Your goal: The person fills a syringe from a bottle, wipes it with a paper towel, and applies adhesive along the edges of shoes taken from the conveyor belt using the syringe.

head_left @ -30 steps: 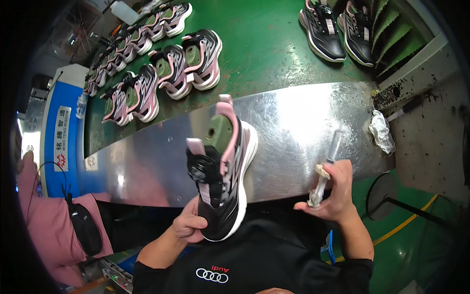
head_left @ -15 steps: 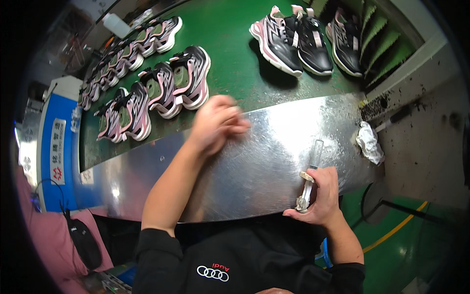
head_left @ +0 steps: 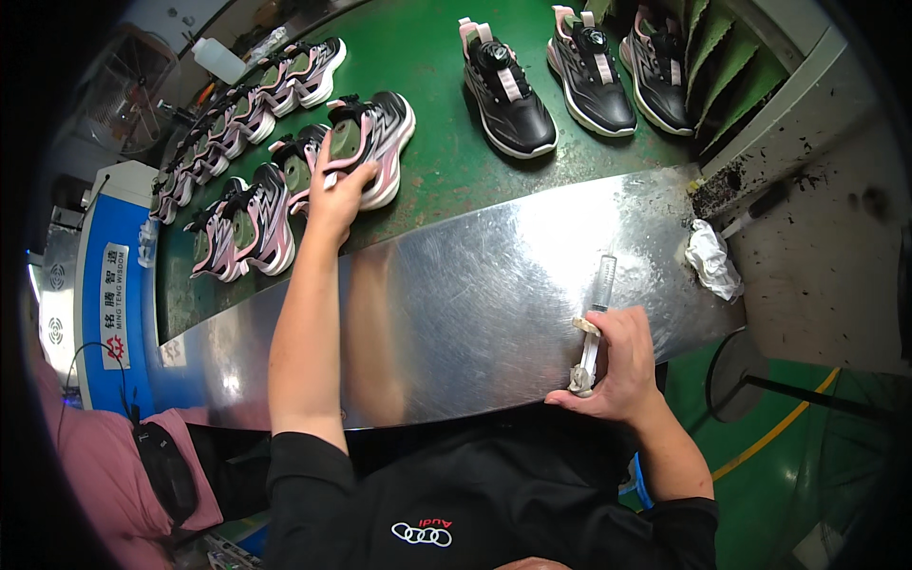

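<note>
My left hand (head_left: 338, 198) reaches to the far left and grips the heel end of a black and pink sneaker (head_left: 388, 142), thumb on one side and fingers inside or along the collar. Against it stands another sneaker (head_left: 302, 157), partly covered by my hand. In my right hand (head_left: 622, 366), above the near right of the metal sheet, is a syringe (head_left: 604, 283) with a clear barrel pointing away from me. My fingers wrap its pale flange and plunger, which has whitish wrapping at its end.
Several sneakers (head_left: 261, 214) stand in rows on the green table (head_left: 432, 142). Three more sneakers (head_left: 508, 104) stand far right, beside green slats (head_left: 731, 85). A metal sheet (head_left: 456, 313) covers the near edge. Crumpled white paper (head_left: 712, 261) lies at its right; a bottle (head_left: 218, 59) stands far left.
My left hand has moved left and away, onto a sneaker. At the far right, the leftmost sneaker now stands apart from its neighbour and is turned differently. My right hand keeps the syringe.
</note>
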`<action>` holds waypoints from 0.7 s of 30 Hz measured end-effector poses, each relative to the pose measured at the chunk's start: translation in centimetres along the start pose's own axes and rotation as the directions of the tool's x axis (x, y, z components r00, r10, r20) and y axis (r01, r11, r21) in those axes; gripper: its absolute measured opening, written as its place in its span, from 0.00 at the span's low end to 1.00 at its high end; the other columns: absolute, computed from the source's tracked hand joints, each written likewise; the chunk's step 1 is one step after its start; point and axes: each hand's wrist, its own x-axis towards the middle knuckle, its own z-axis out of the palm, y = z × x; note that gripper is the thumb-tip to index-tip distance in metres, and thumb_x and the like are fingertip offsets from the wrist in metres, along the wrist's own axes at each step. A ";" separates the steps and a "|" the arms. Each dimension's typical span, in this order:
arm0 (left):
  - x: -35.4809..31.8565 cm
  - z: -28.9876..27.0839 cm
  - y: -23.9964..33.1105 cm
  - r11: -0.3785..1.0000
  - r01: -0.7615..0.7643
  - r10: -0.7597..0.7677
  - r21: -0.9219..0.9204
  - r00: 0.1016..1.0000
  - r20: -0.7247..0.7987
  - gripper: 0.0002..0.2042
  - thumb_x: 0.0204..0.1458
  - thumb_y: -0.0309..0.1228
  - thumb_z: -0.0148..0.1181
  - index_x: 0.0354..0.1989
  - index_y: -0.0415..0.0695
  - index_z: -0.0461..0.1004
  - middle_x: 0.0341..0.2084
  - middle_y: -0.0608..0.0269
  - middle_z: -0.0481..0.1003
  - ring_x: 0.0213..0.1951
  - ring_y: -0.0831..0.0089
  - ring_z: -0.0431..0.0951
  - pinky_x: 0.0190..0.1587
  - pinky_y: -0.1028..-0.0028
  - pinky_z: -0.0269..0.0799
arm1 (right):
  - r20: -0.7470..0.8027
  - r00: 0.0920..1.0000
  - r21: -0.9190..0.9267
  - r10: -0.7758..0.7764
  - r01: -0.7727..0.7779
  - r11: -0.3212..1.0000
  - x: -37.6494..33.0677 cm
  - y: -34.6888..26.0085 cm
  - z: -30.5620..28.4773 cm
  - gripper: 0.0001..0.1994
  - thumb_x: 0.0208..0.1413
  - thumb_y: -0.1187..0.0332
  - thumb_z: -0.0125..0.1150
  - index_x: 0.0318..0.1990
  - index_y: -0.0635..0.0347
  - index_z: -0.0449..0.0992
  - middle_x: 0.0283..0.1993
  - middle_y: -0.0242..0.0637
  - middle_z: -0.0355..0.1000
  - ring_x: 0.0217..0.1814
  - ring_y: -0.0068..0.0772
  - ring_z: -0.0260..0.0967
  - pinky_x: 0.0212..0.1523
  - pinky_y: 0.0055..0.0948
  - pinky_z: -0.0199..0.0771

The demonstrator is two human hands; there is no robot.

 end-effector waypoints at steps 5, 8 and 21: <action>-7.3 -4.2 1.7 0.988 -0.055 0.092 -0.144 0.961 0.260 0.34 0.43 0.24 0.57 0.62 0.33 0.53 0.55 0.54 0.66 0.54 0.67 0.68 0.61 0.70 0.57 | -0.004 1.000 0.005 0.011 -0.011 1.000 -0.1 0.0 -0.1 0.41 0.31 0.45 0.72 0.50 0.61 0.63 0.37 0.40 0.65 0.34 0.42 0.59 0.37 0.36 0.61; -14.2 -3.8 4.4 0.997 -0.059 0.042 0.042 0.940 0.337 0.45 0.39 0.31 0.65 0.63 0.29 0.44 0.58 0.49 0.61 0.60 0.59 0.61 0.63 0.66 0.51 | 0.005 0.999 0.067 0.042 -0.042 0.997 -0.2 0.0 -0.4 0.42 0.29 0.45 0.73 0.51 0.61 0.63 0.38 0.41 0.64 0.36 0.42 0.59 0.39 0.36 0.61; -8.6 -3.0 0.4 0.971 0.226 -0.200 -0.075 0.945 0.258 0.20 0.53 0.33 0.53 0.52 0.36 0.64 0.36 0.60 0.69 0.35 0.78 0.72 0.33 0.83 0.69 | 0.102 0.909 0.337 0.403 -0.413 0.846 -4.1 -0.1 -3.9 0.54 0.31 0.40 0.72 0.61 0.67 0.53 0.48 0.43 0.62 0.46 0.32 0.63 0.46 0.28 0.64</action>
